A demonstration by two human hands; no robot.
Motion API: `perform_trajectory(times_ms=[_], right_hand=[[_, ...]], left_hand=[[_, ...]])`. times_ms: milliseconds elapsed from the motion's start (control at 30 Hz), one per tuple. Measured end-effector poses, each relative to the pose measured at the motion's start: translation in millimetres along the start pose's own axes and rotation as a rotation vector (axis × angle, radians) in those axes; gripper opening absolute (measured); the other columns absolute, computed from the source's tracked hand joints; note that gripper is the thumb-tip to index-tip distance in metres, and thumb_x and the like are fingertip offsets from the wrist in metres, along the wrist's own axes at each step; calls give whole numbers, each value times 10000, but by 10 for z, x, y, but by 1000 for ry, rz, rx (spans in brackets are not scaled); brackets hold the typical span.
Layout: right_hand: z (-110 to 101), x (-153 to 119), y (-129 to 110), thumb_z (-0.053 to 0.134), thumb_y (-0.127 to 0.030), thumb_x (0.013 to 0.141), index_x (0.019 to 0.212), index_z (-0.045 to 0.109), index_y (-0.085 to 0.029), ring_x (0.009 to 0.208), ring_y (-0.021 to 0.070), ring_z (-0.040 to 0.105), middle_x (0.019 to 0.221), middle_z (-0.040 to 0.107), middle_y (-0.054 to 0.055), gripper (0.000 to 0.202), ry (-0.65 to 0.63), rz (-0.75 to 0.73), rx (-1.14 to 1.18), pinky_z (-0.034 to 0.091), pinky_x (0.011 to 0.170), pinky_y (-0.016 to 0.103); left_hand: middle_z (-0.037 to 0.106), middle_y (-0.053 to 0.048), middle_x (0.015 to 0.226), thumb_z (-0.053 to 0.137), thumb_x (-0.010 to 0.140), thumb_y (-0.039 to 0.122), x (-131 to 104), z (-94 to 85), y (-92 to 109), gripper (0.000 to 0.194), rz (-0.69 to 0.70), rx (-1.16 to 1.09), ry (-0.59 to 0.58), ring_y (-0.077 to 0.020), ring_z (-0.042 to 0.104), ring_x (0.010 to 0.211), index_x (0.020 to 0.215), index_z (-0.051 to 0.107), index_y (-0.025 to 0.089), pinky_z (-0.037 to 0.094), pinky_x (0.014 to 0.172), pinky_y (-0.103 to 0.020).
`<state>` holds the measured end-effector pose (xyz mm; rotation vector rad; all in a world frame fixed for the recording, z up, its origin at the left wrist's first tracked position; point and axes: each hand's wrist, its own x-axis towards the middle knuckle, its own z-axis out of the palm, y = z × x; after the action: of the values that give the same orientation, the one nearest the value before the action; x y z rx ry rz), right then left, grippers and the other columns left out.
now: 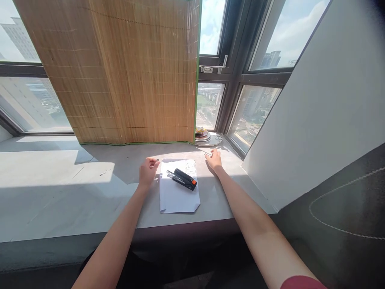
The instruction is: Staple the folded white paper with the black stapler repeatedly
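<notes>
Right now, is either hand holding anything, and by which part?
The left hand pinches something small and dark at its fingertips; too small to identify. The right hand holds nothing, resting on the sill. The stapler lies untouched on the paper.

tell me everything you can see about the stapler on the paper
The stapler is black with an orange patch at its near right end and a silvery metal strip along its lower side. It looks like plastic and metal. It lies closed, flat and diagonal on the upper part of a white sheet of paper on the grey sill. Neither hand touches it.
</notes>
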<state>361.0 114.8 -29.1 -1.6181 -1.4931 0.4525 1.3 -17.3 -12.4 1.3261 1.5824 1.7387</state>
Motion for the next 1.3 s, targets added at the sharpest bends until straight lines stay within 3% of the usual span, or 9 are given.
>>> perform_trajectory(times_ms=[133, 267, 400, 467, 533, 733, 867, 1067, 1300], right_hand=[[-3, -219, -12, 720, -328, 766, 1002, 512, -245, 1034, 297, 630, 1173, 616, 128, 325, 61, 28, 133, 516, 999, 467], [-3, -618, -221, 615, -445, 915, 928, 512, -262, 1000, 292, 642, 1006, 658, 79, 211, 81, 32, 262, 536, 918, 440], [-78, -977, -502, 617, -544, 1010, 1007, 638, -254, 998, 255, 653, 1034, 689, 62, 291, -279, -473, 456, 548, 907, 402], [-102, -1072, -571, 742, -554, 948, 1114, 677, -251, 1053, 267, 651, 1142, 704, 83, 352, -479, -719, 448, 557, 932, 416], [-87, -1120, -577, 841, -506, 870, 1244, 673, -247, 1072, 274, 668, 1237, 717, 100, 485, -613, -810, 395, 573, 934, 420], [31, -1138, -491, 714, -300, 928, 1334, 703, -242, 1115, 278, 738, 1261, 786, 84, 411, -661, -726, 386, 592, 972, 425], [23, -1121, -494, 694, -263, 919, 1315, 722, -230, 1129, 291, 749, 1247, 799, 88, 399, -631, -709, 401, 585, 1010, 463], [1, -1109, -485, 692, -274, 919, 1331, 716, -232, 1175, 299, 738, 1287, 789, 92, 415, -632, -704, 384, 565, 1059, 478], [-3, -1103, -475, 695, -281, 933, 1337, 705, -244, 1141, 292, 742, 1287, 790, 78, 405, -645, -700, 361, 566, 1044, 461]], left_hand=[[714, -15, 790, 713, 934, 329, -246, -8, 31, 163, 39, -24, -112, -177, 572, 628, 1058, 718, 223, 458, 634, -287], [699, -18, 863, 550, 1016, 341, -252, 8, 64, 255, 105, 150, -255, -182, 581, 696, 1104, 757, 221, 484, 685, -305], [681, -30, 857, 500, 1064, 375, -250, 10, 99, 299, 172, 196, -311, -207, 606, 745, 1135, 752, 229, 517, 724, -332], [701, -49, 925, 472, 1082, 372, -265, 5, 118, 314, 236, 214, -332, -215, 630, 820, 1095, 749, 225, 531, 783, -344], [716, -66, 1002, 466, 1089, 366, -273, 3, 133, 322, 298, 240, -328, -216, 644, 890, 1064, 751, 218, 530, 812, -345], [775, -78, 1106, 600, 1047, 379, -250, 12, 84, 297, 432, 297, -419, -229, 689, 985, 1241, 778, 242, 508, 740, -327], [804, -74, 1064, 661, 1016, 367, -234, 25, 38, 210, 461, 338, -463, -244, 689, 976, 1112, 796, 237, 543, 841, -385], [775, -81, 1019, 671, 999, 346, -219, 74, 22, 153, 471, 295, -643, -234, 674, 957, 1012, 751, 217, 558, 779, -353], [782, -92, 1018, 676, 985, 333, -255, 66, 70, 154, 470, 254, -669, -243, 680, 998, 999, 773, 214, 580, 826, -370]])
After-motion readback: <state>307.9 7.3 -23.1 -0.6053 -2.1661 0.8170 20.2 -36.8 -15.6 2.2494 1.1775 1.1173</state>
